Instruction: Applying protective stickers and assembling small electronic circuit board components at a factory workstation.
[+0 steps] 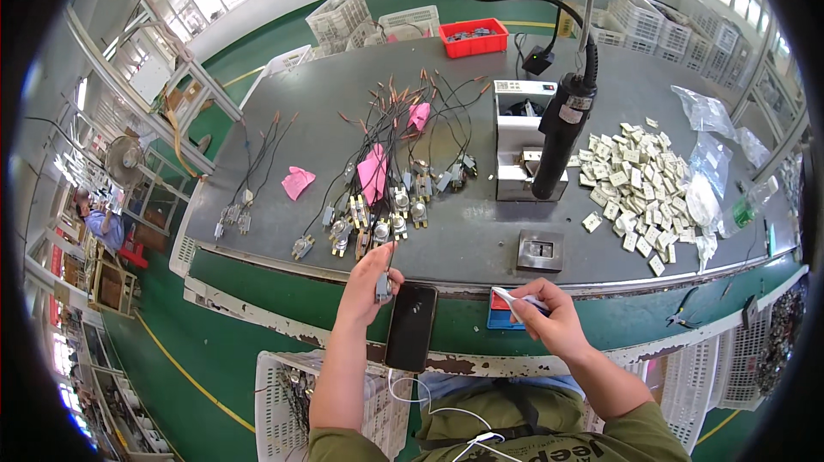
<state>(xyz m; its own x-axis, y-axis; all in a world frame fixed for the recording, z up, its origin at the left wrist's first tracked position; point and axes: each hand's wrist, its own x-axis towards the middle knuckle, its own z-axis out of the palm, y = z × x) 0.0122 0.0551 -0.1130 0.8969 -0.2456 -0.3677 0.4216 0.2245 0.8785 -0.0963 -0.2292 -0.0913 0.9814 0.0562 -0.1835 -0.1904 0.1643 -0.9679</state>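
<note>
grey worktop (463, 243); wired parts (401, 199) heaped beyond the left hand (365, 284). that hand: fingers curled closed around a small grey part (384, 288), long axis roughly away from the body. part lies left of the right hand (549, 316), phone (411, 327) between. right hand: pinched round a white tool (508, 296), tip leftward, wrist angled inward.

Dark lettering (551, 452) across the green shirt (644, 434); pale label (578, 103), print too small, on black screwdriver (562, 138).

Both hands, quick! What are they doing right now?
Left hand: holding a small grey part.
Right hand: holding a slim white-tipped tool.
</note>
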